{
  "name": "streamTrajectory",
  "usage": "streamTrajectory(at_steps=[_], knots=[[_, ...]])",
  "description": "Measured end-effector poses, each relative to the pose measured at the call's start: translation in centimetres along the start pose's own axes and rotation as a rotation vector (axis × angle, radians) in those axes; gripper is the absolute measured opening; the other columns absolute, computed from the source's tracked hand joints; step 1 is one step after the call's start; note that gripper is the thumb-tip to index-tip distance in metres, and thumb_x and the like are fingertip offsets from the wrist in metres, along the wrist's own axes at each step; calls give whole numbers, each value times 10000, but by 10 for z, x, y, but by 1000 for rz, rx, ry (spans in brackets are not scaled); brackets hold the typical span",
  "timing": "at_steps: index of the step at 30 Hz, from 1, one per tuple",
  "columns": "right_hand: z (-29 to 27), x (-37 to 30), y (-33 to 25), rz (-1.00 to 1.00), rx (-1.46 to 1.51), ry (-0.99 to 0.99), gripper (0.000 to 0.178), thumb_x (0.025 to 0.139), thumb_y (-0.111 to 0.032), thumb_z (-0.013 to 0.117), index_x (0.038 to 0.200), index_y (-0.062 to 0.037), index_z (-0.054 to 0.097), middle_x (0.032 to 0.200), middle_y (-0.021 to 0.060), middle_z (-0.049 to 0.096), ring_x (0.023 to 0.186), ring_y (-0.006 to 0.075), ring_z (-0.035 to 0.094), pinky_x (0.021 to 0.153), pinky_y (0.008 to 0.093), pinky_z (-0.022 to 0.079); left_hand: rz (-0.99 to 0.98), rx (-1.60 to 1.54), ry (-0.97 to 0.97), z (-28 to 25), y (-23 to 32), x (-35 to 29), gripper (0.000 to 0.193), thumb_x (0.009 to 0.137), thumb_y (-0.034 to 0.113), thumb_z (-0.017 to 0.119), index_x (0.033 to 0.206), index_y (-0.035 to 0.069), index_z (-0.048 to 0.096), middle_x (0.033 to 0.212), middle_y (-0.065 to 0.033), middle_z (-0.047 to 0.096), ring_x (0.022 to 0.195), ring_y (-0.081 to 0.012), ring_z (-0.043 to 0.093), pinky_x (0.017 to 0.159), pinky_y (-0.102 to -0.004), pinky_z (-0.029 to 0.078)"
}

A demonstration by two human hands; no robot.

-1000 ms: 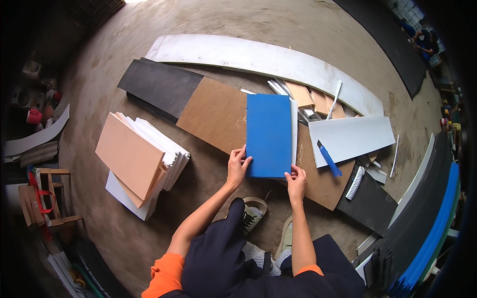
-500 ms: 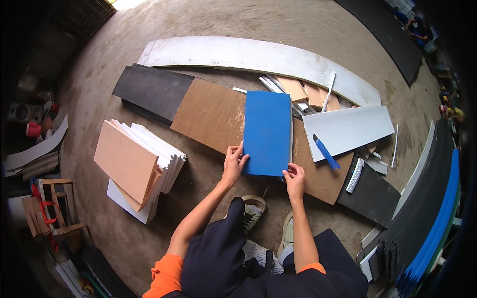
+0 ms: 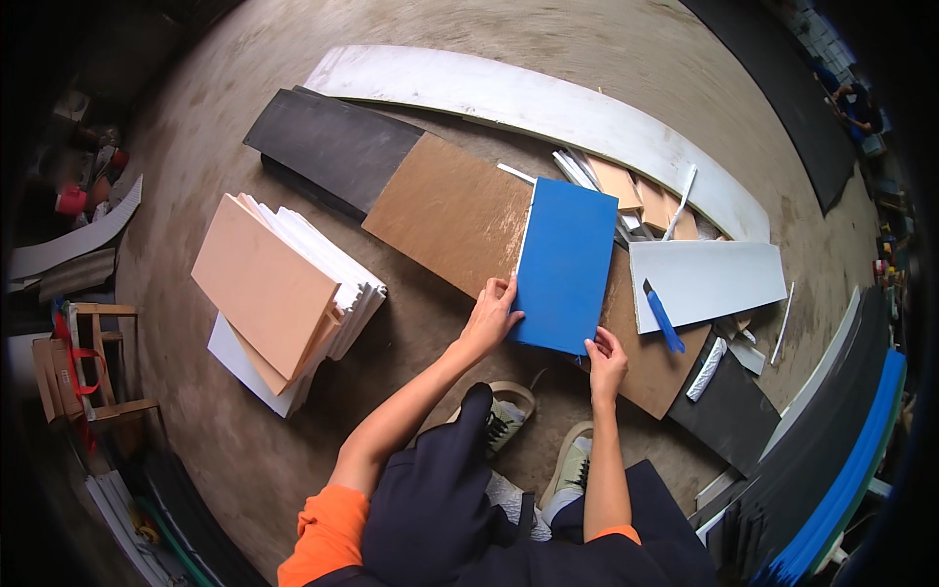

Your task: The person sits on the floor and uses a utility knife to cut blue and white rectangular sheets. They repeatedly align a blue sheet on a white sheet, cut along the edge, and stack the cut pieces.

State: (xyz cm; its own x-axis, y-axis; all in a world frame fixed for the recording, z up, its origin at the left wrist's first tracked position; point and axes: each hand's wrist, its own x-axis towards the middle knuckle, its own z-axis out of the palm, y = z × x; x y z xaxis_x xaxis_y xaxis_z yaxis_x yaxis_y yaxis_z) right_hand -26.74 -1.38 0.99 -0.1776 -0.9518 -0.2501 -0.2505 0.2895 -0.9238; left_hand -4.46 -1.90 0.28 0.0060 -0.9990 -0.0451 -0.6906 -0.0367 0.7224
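Note:
A flat rectangular blue foam sheet [image 3: 565, 269] lies over a brown board [image 3: 445, 210], with a thin white edge showing along its left side. My left hand [image 3: 492, 315] grips its left edge near the close corner. At the close right corner, my right hand [image 3: 606, 360] pinches the sheet between thumb and fingers. Right of the blue sheet, a utility knife with a blue handle [image 3: 665, 321] rests on a white sheet [image 3: 719, 279]. A short silvery-white wrapped piece [image 3: 706, 370] lies close by on a black board [image 3: 724, 416].
To the left stands a stack of peach and white sheets [image 3: 264, 289]. A long white strip [image 3: 528, 103] spans the far side, with offcuts [image 3: 616, 181] before it. Black and blue sheets [image 3: 851, 460] are piled at right. A wooden frame [image 3: 103, 357] sits far left.
My view has turned, shifting the scene. The blue sheet now sits slightly tilted, its white edge showing on the left instead of the right. Both hands stay on it.

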Motion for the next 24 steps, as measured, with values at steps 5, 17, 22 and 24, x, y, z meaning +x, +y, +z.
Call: streamTrajectory(at_steps=[5, 17, 22, 24], knots=[[3, 0, -2, -2, -49, 2, 289, 743, 23, 625, 1024, 46, 565, 907, 122, 595, 792, 145, 580, 708, 253, 509, -10, -11, -21, -5, -6, 2, 631, 710, 115, 675, 1272, 73, 390, 1074, -134, 446, 792, -243, 594, 705, -329, 499], [1, 1, 4, -25, -171, 14, 282, 739, 5, 636, 1014, 16, 574, 895, 100, 557, 763, 144, 578, 676, 254, 505, -54, -185, -74, -12, -3, 8, 751, 630, 74, 721, 1269, 26, 331, 1064, -178, 429, 899, -337, 539, 784, -387, 455], [1, 4, 2, -48, -191, 2, 288, 734, 19, 627, 1014, 20, 559, 884, 99, 555, 741, 136, 569, 662, 251, 503, -56, 22, -186, -23, -6, 60, 928, 616, 205, 763, 1302, -39, 189, 1176, -273, 301, 992, -396, 483, 856, -401, 432], [1, 5, 2, -38, -190, -13, 285, 735, 14, 627, 1012, 16, 561, 894, 104, 547, 739, 145, 569, 652, 259, 501, -56, 112, -92, -24, -4, 96, 908, 636, 234, 751, 1289, -76, 201, 1190, -285, 301, 1010, -426, 460, 872, -408, 419]])
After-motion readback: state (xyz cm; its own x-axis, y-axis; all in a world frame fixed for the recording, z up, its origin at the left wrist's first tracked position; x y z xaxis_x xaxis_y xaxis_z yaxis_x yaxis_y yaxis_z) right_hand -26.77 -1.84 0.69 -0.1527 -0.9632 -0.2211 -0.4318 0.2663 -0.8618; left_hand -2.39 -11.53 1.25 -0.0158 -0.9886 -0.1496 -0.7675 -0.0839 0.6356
